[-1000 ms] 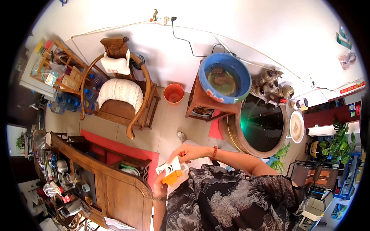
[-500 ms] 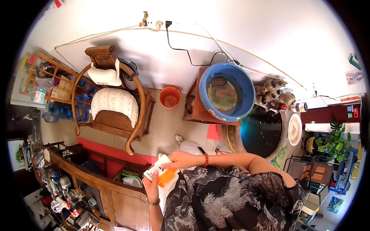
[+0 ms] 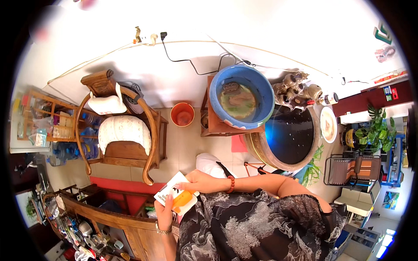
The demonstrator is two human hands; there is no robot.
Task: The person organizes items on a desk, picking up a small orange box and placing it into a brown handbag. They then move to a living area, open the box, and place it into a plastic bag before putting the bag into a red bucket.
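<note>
In front of my body, both hands grip a flat white and orange package [image 3: 177, 192] with dark print; whether it is a box or a pouch I cannot tell. My left hand [image 3: 163, 212], with a watch on its wrist, pinches the near left side, the thumb lying on its face. A red bead bracelet circles the wrist of my right hand [image 3: 201, 182], whose fingers are closed over the upper right edge. Part of the orange face shows below my right hand.
Ahead stand a wooden armchair [image 3: 156, 161] with pale cushions, an orange bucket [image 3: 182, 115], and a blue basin [image 3: 217, 104] of water on a wooden stand. A dark round pond tub [image 3: 313, 150] is to the right. A cluttered wooden desk [image 3: 130, 230] fills the lower left.
The view has shifted, so the room's things sit elsewhere in the picture. Both hands still hold the package, which now shows a little more of its white and orange face.
</note>
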